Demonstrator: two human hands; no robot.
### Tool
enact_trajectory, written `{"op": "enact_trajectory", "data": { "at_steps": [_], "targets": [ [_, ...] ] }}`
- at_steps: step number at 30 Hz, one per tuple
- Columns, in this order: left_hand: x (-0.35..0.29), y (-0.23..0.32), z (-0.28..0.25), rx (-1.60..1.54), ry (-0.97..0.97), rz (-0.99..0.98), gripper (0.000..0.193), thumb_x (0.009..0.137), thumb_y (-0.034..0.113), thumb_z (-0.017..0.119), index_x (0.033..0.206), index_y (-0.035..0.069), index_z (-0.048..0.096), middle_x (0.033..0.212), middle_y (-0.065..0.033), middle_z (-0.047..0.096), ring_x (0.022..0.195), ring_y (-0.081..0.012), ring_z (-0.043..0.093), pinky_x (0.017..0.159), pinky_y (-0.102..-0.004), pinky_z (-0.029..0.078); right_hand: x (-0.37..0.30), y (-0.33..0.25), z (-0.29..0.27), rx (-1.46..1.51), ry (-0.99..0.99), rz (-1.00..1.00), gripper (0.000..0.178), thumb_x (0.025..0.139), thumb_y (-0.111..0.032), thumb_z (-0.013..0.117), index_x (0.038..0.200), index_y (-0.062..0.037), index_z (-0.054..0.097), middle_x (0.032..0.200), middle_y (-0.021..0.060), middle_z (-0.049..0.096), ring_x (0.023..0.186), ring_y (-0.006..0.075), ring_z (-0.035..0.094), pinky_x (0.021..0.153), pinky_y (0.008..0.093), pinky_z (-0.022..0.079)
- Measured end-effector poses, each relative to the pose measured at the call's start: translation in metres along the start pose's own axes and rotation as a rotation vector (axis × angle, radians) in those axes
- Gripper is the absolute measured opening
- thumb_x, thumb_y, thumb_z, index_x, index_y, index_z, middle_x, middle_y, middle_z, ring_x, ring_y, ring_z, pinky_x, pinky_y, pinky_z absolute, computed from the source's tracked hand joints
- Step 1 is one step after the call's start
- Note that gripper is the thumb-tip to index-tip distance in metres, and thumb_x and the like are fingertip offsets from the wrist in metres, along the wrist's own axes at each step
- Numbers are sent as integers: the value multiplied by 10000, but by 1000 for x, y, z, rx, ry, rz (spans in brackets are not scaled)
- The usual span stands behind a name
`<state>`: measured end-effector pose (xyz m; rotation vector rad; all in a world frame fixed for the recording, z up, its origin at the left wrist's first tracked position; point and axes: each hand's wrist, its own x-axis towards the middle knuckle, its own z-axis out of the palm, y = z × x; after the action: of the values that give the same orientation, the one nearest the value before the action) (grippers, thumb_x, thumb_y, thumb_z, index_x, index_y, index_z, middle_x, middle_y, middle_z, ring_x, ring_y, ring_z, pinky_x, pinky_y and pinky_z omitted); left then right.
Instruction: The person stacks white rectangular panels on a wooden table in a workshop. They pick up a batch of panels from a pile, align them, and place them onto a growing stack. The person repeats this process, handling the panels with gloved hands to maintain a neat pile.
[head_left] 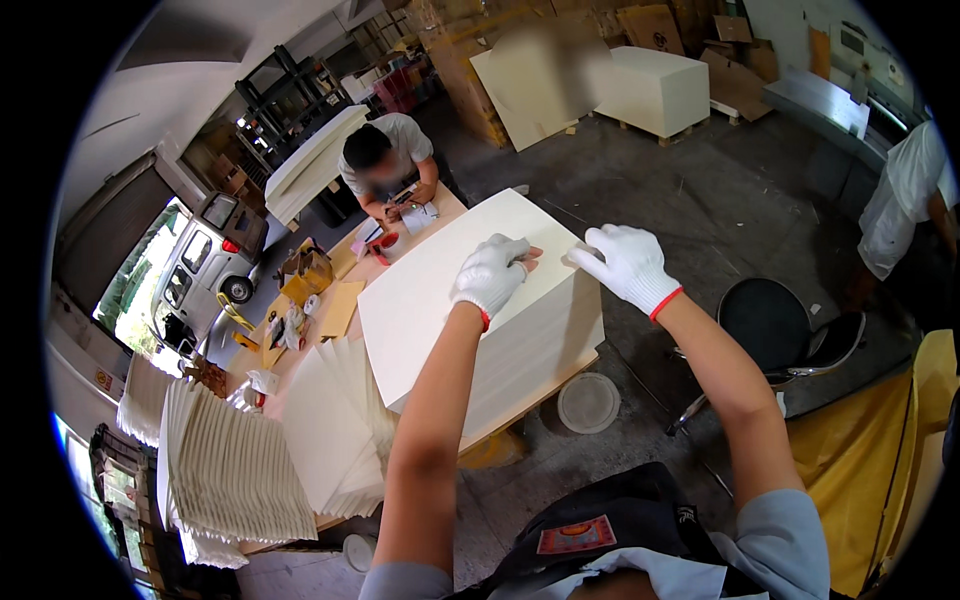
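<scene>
A tall stack of cream-white sheets [440, 290] stands on the table in front of me. My left hand [493, 275], in a white knit glove with bare fingertips, is over the top sheet. Its fingers are curled together, and whatever they may hold is hidden. Near the stack's right edge is my right hand [628, 264], gloved in white with a red cuff. The thumb stands apart from the bent fingers, and nothing shows between them.
Fanned sheets [335, 415] and a rippled pile of sheets [230, 455] lie at the left. Across the table [300, 345], a person [395, 165] leans over a phone. A black chair [765, 325] and a lidded bucket [588, 403] stand to the right; another person [915, 200] is farther right.
</scene>
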<state>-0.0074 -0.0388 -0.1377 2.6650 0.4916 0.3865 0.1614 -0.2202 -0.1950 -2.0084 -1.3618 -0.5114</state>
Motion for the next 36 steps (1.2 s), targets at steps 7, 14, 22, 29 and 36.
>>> {"op": "enact_trajectory", "data": {
  "at_steps": [7, 14, 22, 29, 36],
  "targets": [
    [-3, -12, 16, -6, 93, 162, 282, 923, 132, 698, 1194, 135, 776, 1094, -126, 701, 1031, -315, 668, 930, -409, 527, 37, -7, 8, 328, -8, 3, 519, 1014, -582, 565, 870, -85, 601, 743, 106, 608, 699, 302, 622, 676, 414, 488],
    [-8, -15, 12, -257, 16, 187, 375, 916, 37, 702, 1291, 51, 700, 1238, -126, 728, 1068, -230, 693, 888, -365, 555, 26, -31, 11, 692, -87, 478, 590, 1063, -594, 453, 881, -50, 590, 757, 169, 609, 775, 373, 626, 731, 449, 450],
    [-6, -19, 19, -347, -21, 156, 506, 916, 63, 762, 1397, 39, 609, 1271, -139, 721, 968, -160, 693, 694, -302, 583, 19, -28, 33, 522, 100, 400, 518, 1095, -527, 403, 943, -71, 598, 810, 213, 636, 850, 462, 629, 728, 539, 442],
    [-11, -9, 16, -331, 103, 204, 479, 936, 80, 732, 1403, 75, 629, 994, -97, 700, 835, -173, 645, 825, -334, 538, 18, -32, 32, 461, 83, 413, 504, 1097, -520, 402, 954, -80, 602, 810, 220, 653, 844, 456, 643, 722, 539, 452],
    [-16, 2, 9, -181, -1, 114, 408, 924, 136, 762, 1323, 101, 681, 751, -30, 558, 717, -123, 545, 711, -307, 482, 17, -27, 46, 398, 158, 357, 470, 1099, -503, 420, 980, -77, 580, 824, 233, 644, 822, 469, 637, 706, 556, 452]
  ]
}}
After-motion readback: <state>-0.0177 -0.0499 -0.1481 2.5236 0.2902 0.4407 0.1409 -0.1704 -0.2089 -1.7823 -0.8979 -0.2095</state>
